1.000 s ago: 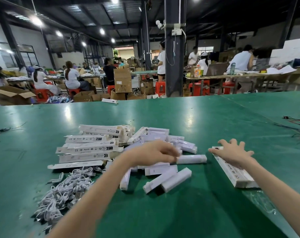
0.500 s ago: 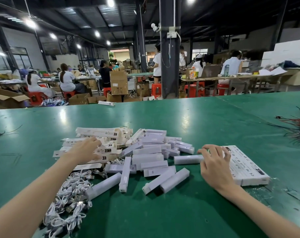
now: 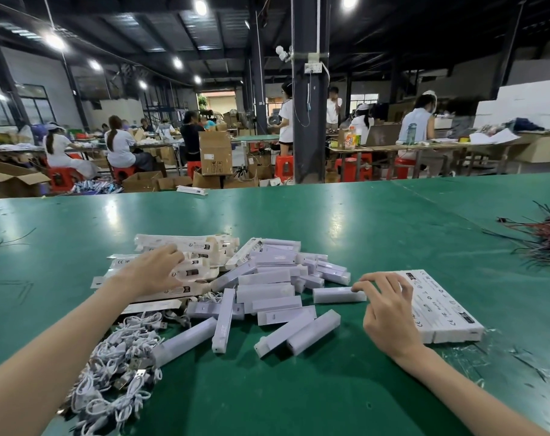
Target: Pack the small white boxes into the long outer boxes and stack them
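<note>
Several small white boxes (image 3: 269, 291) lie scattered in a heap on the green table (image 3: 361, 234). Left of them is a pile of long flat outer boxes (image 3: 201, 247) with printed labels. My left hand (image 3: 156, 272) lies on that pile, its fingers curled over one long outer box. My right hand (image 3: 387, 309) hovers with curved fingers, fingertips touching the end of one small white box (image 3: 336, 294). Just right of that hand, several packed long boxes (image 3: 443, 306) lie side by side.
A tangle of white USB cables (image 3: 116, 366) sits at the front left. Red and dark wires (image 3: 544, 234) lie at the right edge. Clear plastic scraps (image 3: 475, 354) lie by the packed boxes. Beyond the table, people work at benches among cardboard cartons (image 3: 215, 152).
My left hand moved left from the small boxes onto the pile of long outer boxes. My right hand came off the packed boxes and reached left to a small white box.
</note>
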The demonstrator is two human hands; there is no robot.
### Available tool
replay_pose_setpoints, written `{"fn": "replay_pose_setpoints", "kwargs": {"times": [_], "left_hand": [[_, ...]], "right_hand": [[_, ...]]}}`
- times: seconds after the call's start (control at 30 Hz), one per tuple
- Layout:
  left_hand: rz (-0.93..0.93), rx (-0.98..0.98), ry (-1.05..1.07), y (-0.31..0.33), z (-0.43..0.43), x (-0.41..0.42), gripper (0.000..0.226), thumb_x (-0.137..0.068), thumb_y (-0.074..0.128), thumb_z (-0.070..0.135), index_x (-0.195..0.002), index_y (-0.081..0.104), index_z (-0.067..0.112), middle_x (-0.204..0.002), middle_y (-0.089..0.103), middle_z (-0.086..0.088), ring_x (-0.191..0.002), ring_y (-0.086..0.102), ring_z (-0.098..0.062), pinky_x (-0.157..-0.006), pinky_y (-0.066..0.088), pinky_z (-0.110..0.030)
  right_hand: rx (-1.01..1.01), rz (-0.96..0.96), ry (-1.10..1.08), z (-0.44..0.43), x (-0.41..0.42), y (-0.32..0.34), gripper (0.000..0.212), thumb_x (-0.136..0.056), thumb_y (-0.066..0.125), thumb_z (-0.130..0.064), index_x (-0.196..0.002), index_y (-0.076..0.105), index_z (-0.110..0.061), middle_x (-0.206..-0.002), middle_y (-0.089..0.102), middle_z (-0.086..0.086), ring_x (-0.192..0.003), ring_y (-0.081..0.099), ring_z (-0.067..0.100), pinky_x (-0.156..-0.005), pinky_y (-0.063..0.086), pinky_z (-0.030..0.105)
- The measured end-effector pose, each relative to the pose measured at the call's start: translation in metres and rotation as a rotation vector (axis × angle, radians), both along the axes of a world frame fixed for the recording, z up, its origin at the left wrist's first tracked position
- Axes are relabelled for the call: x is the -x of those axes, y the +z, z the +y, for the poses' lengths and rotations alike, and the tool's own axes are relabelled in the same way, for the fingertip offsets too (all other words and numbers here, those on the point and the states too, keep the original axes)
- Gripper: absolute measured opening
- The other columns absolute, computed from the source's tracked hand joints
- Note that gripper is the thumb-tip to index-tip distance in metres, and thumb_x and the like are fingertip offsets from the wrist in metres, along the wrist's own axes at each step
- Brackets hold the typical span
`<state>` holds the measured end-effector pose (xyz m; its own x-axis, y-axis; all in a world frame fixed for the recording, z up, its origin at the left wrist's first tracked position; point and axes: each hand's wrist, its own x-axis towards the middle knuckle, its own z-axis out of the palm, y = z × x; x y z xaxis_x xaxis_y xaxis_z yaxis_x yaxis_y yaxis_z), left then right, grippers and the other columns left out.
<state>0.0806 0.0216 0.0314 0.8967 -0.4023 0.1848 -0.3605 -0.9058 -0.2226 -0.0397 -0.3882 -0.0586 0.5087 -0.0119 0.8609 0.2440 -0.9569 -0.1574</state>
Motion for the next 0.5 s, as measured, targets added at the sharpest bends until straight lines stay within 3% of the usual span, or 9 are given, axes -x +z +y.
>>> {"fn": "replay_pose_setpoints", "kwargs": {"times": [0.1,0.17,0.27,0.33,0.4,0.5], "left_hand": [[-0.287,0.222,-0.144,0.022,-0.016,0.025,0.039,-0.083,0.072,0.021,-0.116,0.062,0.004,-0.113,0.06,-0.014,-0.101,0.058,-0.03,-0.084,0.052,-0.045],[-0.503,0.364,-0.283,0.034,-0.04,0.05,0.044,-0.073,0.08,0.01,-0.111,0.063,-0.004,-0.106,0.065,-0.021,-0.094,0.063,-0.036,-0.078,0.057,-0.049],[-0.758,0.574,-0.506,0.032,-0.091,0.093,0.042,-0.076,0.075,0.013,-0.109,0.059,-0.005,-0.1,0.066,-0.018,-0.093,0.059,-0.024,-0.09,0.05,-0.029],[-0.813,0.678,-0.643,0.019,-0.127,0.119,0.04,-0.077,0.068,0.015,-0.112,0.053,0.001,-0.103,0.062,-0.012,-0.095,0.055,-0.018,-0.104,0.037,-0.018],[-0.791,0.756,-0.714,0.0,-0.154,0.138,0.039,-0.075,0.068,0.011,-0.11,0.051,0.005,-0.098,0.065,-0.011,-0.092,0.055,-0.016,-0.106,0.035,-0.013],[-0.699,0.821,-0.766,-0.03,-0.18,0.155,0.038,-0.075,0.076,0.009,-0.106,0.053,0.005,-0.092,0.069,-0.011,-0.087,0.059,-0.016,-0.081,0.052,-0.022]], "right_hand": [[-0.019,-0.032,0.035,0.006,0.003,0.002,0.044,-0.055,0.04,0.011,-0.082,0.069,-0.009,-0.09,0.063,0.007,-0.093,0.049,0.024,-0.086,0.034,0.045],[-0.002,-0.056,0.082,0.015,0.007,0.003,0.042,-0.062,0.035,0.006,-0.084,0.069,-0.008,-0.091,0.063,0.007,-0.092,0.053,0.026,-0.09,0.036,0.047],[0.02,-0.089,0.191,0.034,0.016,0.006,0.041,-0.065,0.035,0.002,-0.09,0.066,-0.009,-0.091,0.063,0.006,-0.091,0.055,0.024,-0.098,0.034,0.048],[0.041,-0.103,0.262,0.047,0.026,0.01,0.044,-0.066,0.036,0.004,-0.098,0.063,-0.008,-0.093,0.063,0.007,-0.093,0.053,0.024,-0.098,0.035,0.049],[0.054,-0.091,0.327,0.056,0.036,0.013,0.045,-0.068,0.039,0.004,-0.108,0.054,-0.01,-0.097,0.062,0.009,-0.095,0.052,0.024,-0.099,0.035,0.048],[0.07,-0.062,0.341,0.065,0.045,0.013,0.031,-0.079,0.044,-0.002,-0.108,0.056,-0.007,-0.098,0.063,0.01,-0.096,0.051,0.023,-0.101,0.032,0.045]]}}
